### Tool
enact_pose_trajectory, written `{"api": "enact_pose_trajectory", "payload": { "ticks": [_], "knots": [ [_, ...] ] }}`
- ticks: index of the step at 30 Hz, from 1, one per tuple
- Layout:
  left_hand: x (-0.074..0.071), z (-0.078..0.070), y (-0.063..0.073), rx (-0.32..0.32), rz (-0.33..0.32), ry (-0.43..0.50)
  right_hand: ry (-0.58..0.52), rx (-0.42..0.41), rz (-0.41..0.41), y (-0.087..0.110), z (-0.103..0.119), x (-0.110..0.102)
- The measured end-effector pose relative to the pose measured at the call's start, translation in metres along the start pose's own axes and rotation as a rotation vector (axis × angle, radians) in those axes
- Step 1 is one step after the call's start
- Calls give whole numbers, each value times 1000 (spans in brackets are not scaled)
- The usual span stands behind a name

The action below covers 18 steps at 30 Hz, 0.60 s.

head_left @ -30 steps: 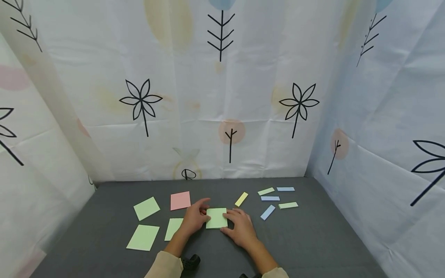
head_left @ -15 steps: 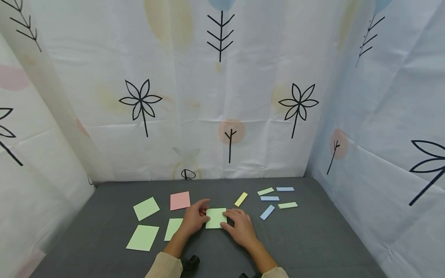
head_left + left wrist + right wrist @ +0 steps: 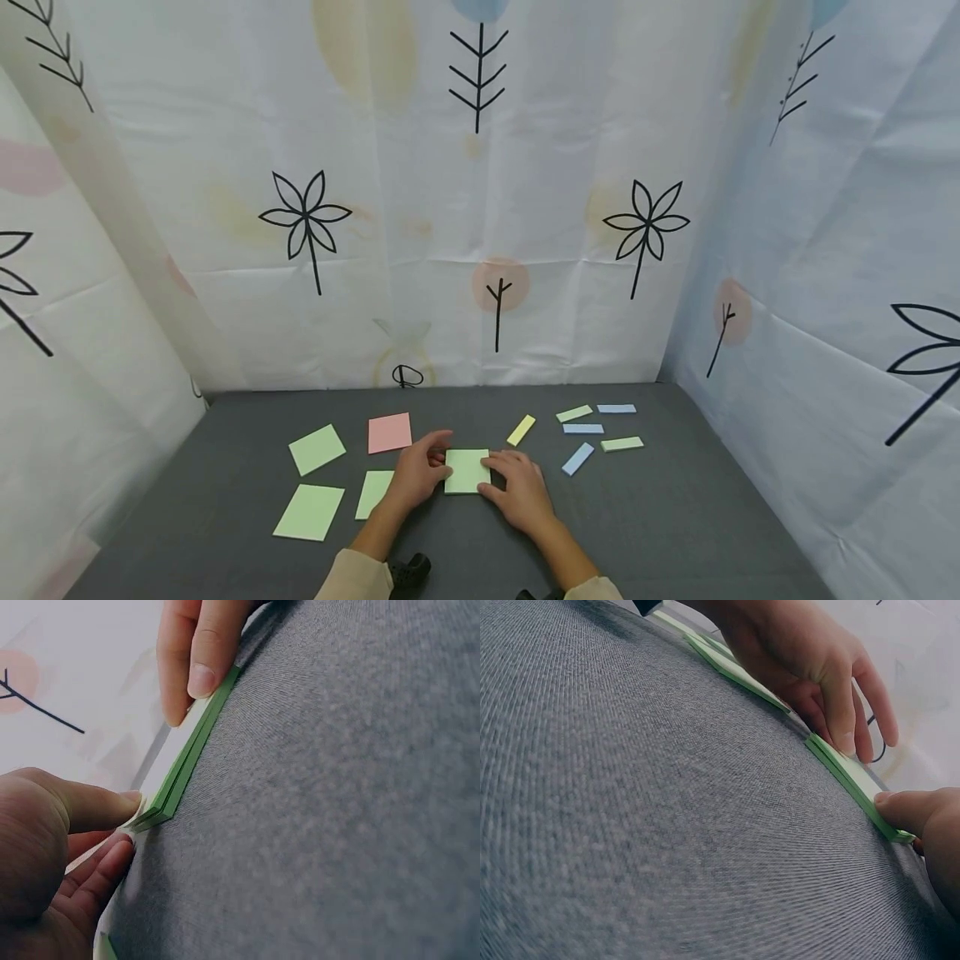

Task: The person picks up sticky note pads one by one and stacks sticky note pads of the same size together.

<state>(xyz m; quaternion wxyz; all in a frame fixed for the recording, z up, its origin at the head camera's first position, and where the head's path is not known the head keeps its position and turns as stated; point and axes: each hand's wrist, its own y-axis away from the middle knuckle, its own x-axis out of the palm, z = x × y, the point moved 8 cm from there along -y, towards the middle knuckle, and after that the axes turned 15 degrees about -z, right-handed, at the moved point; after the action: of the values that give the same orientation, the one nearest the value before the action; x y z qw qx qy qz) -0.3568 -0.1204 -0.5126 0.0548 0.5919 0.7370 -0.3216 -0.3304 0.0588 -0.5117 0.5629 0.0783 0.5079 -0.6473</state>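
Observation:
A small stack of light green square sticky note pads [image 3: 467, 472] lies on the grey table between both hands. My left hand [image 3: 420, 471] pinches its left side, thumb on the top face, index finger held out beyond the edge. On the opposite side, my right hand [image 3: 519, 492] grips the right edge with thumb and fingertips. Seen from the left wrist, the stacked pads [image 3: 180, 765] show separate layers, with a slight gap at the near corner. In the right wrist view, my right thumb [image 3: 904, 810] rests on the pad's top.
Left of my hands lie green sticky note pads [image 3: 309, 512], one partly behind my left wrist, and a pink pad [image 3: 389, 433]. Narrow strips, including a yellow strip [image 3: 521, 430] and a blue strip [image 3: 577, 459], lie right. Patterned curtains [image 3: 420, 208] surround the table.
Both hands stay around the green stack almost unmoved; only the right thumb shifts slightly at its edge. The other pads and strips have not moved.

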Motion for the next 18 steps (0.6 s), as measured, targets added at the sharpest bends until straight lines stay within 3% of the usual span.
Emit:
{"api": "enact_pose_trajectory", "payload": {
  "ticks": [4,10,18],
  "knots": [
    [-9,2,4,4,-47,-33,7,4,-4,0,-2,1],
    [-27,2,11,62,-123,-137,14,14,5,-1,-2,1],
    [-49,2,20,170,-76,-233,0,25,17,-1,-2,2]
  ]
}}
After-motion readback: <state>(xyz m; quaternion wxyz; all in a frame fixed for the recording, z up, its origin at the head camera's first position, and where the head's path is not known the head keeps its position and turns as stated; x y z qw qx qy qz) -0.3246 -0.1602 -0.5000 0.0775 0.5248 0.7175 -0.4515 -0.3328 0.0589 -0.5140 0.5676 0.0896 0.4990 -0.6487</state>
